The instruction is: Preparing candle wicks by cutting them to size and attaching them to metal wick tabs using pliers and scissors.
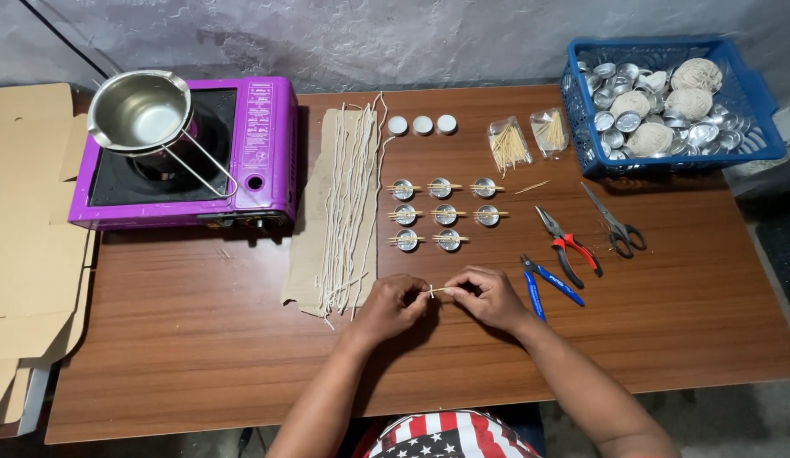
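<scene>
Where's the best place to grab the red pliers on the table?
Grab the red pliers by the two red handles, coming from above on the near-right side. They lie flat with the handles spread and free; the pointed metal nose aims up-left toward the small metal cups, so it is narrower to hold.

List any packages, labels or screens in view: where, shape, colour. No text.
Left clear bag: table centre-right, left of the blue basket, small, holds pale sticks.
Right clear bag: beside the first, smaller, same sticks.
Stove label: right panel of the purple stove, upright pale rectangle.
No screens.
</scene>
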